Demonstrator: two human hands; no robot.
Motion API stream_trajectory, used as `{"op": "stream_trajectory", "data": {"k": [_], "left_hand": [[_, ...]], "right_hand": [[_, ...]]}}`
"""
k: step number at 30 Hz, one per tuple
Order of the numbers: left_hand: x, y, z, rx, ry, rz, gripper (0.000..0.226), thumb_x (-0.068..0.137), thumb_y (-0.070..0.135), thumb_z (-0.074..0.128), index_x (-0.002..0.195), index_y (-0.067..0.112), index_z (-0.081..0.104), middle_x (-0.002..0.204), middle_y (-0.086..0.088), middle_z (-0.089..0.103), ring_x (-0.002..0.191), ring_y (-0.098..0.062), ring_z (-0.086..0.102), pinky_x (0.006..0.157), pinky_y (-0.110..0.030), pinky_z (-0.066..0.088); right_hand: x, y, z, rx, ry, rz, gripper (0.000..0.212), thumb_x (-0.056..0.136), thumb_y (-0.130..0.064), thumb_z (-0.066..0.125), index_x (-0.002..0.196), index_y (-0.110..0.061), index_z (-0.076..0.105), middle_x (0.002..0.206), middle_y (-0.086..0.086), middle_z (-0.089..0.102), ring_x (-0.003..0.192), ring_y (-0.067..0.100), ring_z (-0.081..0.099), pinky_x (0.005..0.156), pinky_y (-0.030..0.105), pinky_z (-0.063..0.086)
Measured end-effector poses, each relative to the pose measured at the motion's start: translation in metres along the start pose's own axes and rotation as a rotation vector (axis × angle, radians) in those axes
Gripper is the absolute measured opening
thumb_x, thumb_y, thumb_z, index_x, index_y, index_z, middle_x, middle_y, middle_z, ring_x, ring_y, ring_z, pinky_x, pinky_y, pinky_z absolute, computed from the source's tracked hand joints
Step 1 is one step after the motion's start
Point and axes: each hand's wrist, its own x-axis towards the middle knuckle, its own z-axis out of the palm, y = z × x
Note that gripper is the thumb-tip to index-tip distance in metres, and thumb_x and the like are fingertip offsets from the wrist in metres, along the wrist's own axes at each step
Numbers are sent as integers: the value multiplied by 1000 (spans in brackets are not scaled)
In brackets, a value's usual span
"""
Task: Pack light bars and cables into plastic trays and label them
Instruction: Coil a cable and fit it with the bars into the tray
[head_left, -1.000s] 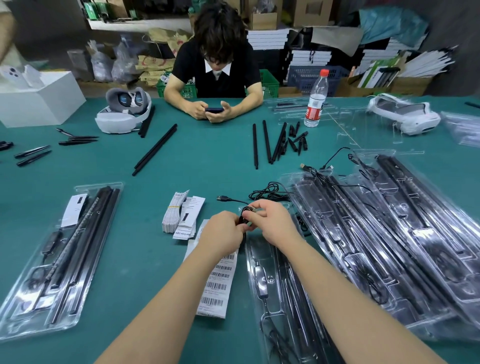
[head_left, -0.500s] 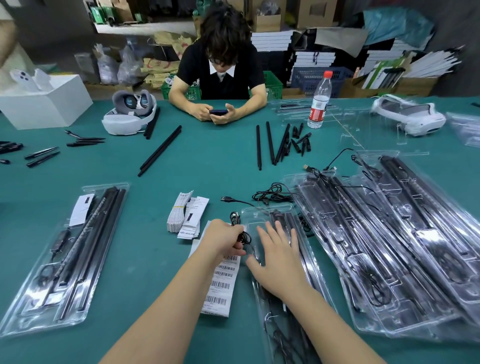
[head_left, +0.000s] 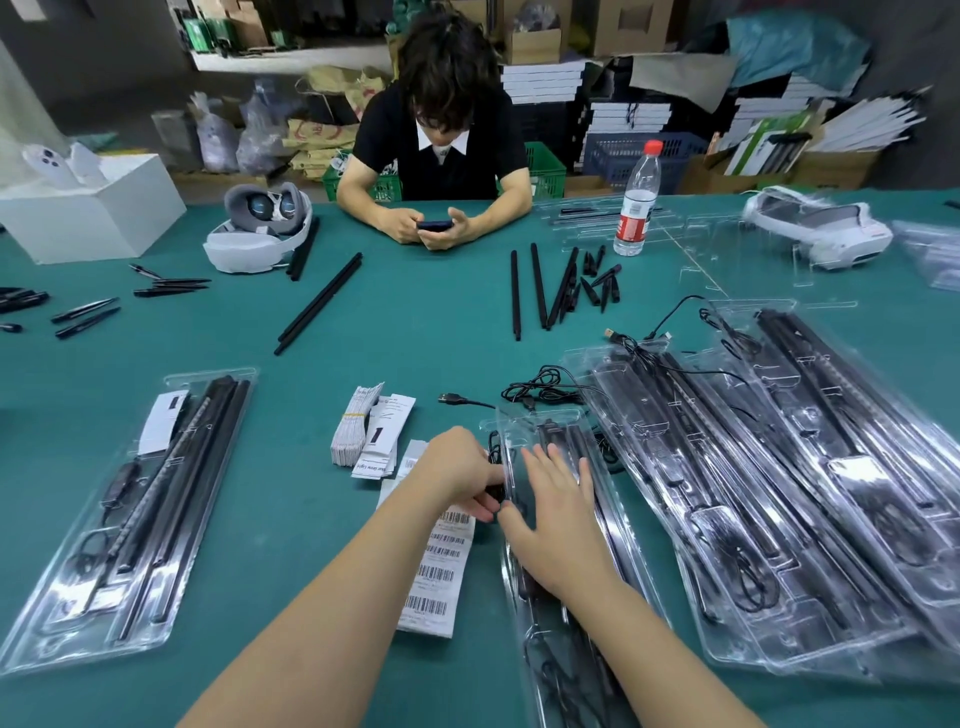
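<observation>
**Hands at the centre tray, cable going in**

Your right hand (head_left: 558, 512) lies flat, fingers straight, pressing on the clear plastic blister tray (head_left: 540, 426) in front of you, which already carries black light bars. Your left hand (head_left: 457, 475), at the tray's 9 o'clock edge, has its fingers curled round a small coiled black cable (head_left: 493, 457), apparently feeding it into the tray.

By my reading you are midway. One closed clear tray with bars, cable and a white label (head_left: 161, 423) sits finished at 8 o'clock. A fanned stack of filled clear trays (head_left: 779, 467) lies at 3 o'clock; whether they are labelled I cannot tell. Left to do: seat this cable, close the tray and label it. The white barcode label sheet (head_left: 441, 566) lies under your left forearm, with folded white paper inserts (head_left: 371, 431) at 11 o'clock and a loose black USB cable (head_left: 540, 387) at 12.

The teal counter (head_left: 415, 332) also holds loose black bars (head_left: 540, 291) toward 12 o'clock, a clear water bottle with a red cap (head_left: 636, 208), two white headsets and a white box. Another person sits opposite holding a phone; behind them are stacked boxes, crates and bags.
</observation>
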Motion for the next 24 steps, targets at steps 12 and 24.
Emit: {"op": "stream_trajectory", "data": {"k": [12, 24], "left_hand": [[7, 23, -6, 36, -208, -68, 19, 101, -2, 44, 99, -13, 60, 76, -20, 74, 75, -25, 76, 70, -34, 63], [13, -4, 4, 184, 121, 93, 20, 88, 7, 68, 69, 9, 63, 58, -8, 64, 42, -18, 56, 51, -24, 55]], "right_hand": [[-1, 0, -1, -12, 29, -15, 78, 86, -53, 39, 155, -18, 32, 162, -3, 28, 153, 11, 8, 123, 40, -12], [1, -1, 3, -131, 20, -14, 81, 81, -55, 29, 154, -20, 36, 163, -6, 26, 153, 15, 9, 123, 43, -10]]}}
